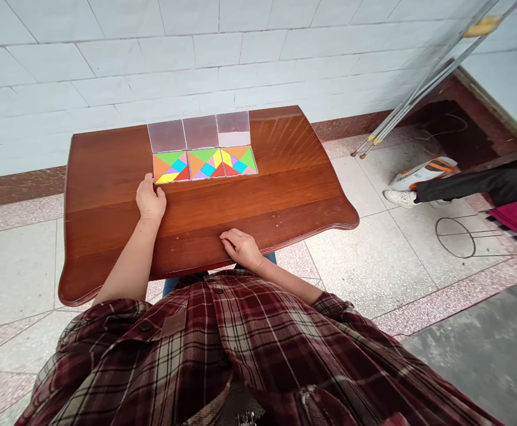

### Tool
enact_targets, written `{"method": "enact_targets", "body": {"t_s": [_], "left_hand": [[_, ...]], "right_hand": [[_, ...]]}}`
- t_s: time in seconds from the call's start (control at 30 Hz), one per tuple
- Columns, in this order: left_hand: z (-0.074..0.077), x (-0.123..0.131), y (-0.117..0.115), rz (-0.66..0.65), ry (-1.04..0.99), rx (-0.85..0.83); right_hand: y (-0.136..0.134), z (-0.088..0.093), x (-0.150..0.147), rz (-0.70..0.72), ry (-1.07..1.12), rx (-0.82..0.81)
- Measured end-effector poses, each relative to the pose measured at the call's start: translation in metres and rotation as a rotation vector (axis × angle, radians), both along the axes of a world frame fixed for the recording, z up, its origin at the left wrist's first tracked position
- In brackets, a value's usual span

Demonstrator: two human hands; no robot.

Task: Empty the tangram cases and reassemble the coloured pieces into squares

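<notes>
Three square tangram sets lie side by side on a wooden table, each in a clear plastic case with its lid raised: the left tangram (170, 167), the middle tangram (206, 164) and the right tangram (239, 161). Their orange, green, yellow, red, blue, purple and pink pieces fill the squares. My left hand (151, 200) rests by the left case's near corner, fingers at its edge and thumb spread apart; it grips nothing visible. Near the table's front edge lies my right hand (241, 248), its fingers curled together, with nothing seen in them.
The wooden table (285, 198) stands against a white tiled wall (120, 53). Metal crutches (412, 100) lean at the right. Beyond the table, another person's leg (458, 183) stretches near a white and orange bag (427, 173) and a wire-framed stool (455, 236).
</notes>
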State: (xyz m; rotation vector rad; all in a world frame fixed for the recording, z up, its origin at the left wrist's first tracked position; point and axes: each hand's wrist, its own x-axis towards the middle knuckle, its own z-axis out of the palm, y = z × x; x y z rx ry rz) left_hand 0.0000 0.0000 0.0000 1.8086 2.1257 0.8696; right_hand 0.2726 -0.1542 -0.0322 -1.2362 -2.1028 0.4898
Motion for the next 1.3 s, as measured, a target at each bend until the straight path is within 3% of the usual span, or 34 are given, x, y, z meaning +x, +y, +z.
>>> {"method": "enact_targets", "body": {"t_s": [0.1, 0.17, 0.23, 0.47, 0.9, 1.07, 1.3], "left_hand": [[0.001, 0.006, -0.002, -0.075, 0.088, 0.071], [0.0, 0.018, -0.003, -0.209, 0.178, 0.114], [-0.003, 0.037, -0.003, -0.341, 0.251, 0.092], [-0.006, 0.104, 0.012, -0.536, 0.355, 0.041], [-0.002, 0.127, 0.013, -0.453, 0.413, -0.103], [0.003, 0.131, -0.011, -0.47, 0.465, -0.126], [0.013, 0.113, -0.081, -0.567, 0.598, -0.139]], "right_hand": [[0.0, 0.0, 0.0, 0.003, 0.01, -0.01], [0.0, 0.0, 0.0, 0.005, 0.016, -0.02], [0.0, 0.0, 0.001, 0.005, 0.017, -0.024], [0.0, 0.0, 0.001, 0.018, 0.024, -0.023], [0.001, 0.001, 0.001, 0.023, 0.008, 0.002], [0.002, 0.0, 0.0, 0.019, 0.02, 0.023], [0.003, -0.002, -0.001, 0.016, 0.006, 0.002]]}}
